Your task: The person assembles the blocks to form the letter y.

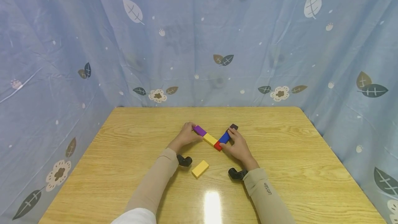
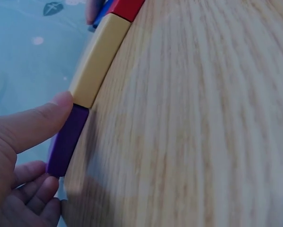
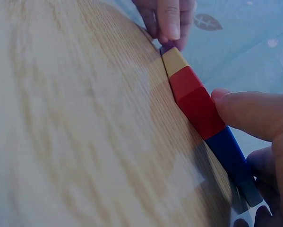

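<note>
Several coloured blocks lie end to end in a V on the table. Its left arm runs from a purple block [image 1: 200, 130] through a yellow block [image 1: 210, 139] to a red block [image 1: 218, 146] at the corner. The right arm is a blue block [image 1: 224, 138] with a dark block [image 1: 234, 126] at its far end. My left hand [image 1: 187, 134] holds the purple block, thumb near its joint with the yellow one and fingers at its outer end. My right hand [image 1: 238, 145] grips the blue block's arm; its thumb [image 3: 240, 111] presses the red block while fingers reach round the blue one's far side.
A loose yellow block [image 1: 200, 169] lies nearer me, between the forearms. Dark wrist cameras [image 1: 185, 161] sit on both wrists, close over the wooden table [image 1: 140, 127]. A blue patterned curtain [image 1: 192, 37] stands behind and along both sides.
</note>
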The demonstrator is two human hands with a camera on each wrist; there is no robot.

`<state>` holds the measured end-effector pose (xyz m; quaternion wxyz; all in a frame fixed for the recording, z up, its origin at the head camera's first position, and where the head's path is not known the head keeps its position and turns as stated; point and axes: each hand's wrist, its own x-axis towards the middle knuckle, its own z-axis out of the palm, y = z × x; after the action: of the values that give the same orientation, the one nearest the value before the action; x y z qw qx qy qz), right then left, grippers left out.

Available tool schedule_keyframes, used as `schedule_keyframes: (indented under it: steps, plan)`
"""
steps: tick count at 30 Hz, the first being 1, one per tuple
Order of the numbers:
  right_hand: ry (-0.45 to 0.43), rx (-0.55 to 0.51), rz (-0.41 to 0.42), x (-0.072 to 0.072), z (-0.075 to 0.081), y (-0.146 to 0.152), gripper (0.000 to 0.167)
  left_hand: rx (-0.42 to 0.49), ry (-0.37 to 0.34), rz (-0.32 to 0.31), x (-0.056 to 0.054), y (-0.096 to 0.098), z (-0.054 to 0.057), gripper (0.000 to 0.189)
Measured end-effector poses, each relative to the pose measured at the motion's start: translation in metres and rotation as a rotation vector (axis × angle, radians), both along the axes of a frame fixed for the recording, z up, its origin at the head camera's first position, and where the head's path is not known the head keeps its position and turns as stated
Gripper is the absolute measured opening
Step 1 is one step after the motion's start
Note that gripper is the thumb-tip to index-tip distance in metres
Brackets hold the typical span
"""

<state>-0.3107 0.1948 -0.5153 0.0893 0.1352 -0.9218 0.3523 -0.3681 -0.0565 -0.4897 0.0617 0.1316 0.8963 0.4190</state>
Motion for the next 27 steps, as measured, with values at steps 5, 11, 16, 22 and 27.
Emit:
schedule_keyframes:
  steps: [5, 11, 16, 22, 27]
  plan:
    - [-0.013, -0.010, 0.003, 0.001, 0.000, -0.001, 0.077, 0.093, -0.050, 0.003, 0.004, -0.007, 0.003, 0.068]
    - [-0.005, -0.009, 0.003, 0.001, 0.001, -0.001, 0.078, 0.138, -0.070, -0.002, 0.005, -0.019, 0.004, 0.069]
    - [-0.009, -0.006, -0.001, 0.001, 0.002, -0.001, 0.077, 0.175, -0.052, -0.062, 0.011, -0.026, 0.011, 0.067]
    - [-0.017, 0.008, -0.006, 0.000, 0.001, 0.000, 0.078, 0.213, -0.066, -0.143, 0.031, -0.028, 0.022, 0.063]
    - [-0.017, 0.011, -0.007, 0.000, 0.001, 0.001, 0.078, 0.188, -0.064, -0.264, 0.051, -0.029, 0.028, 0.059]
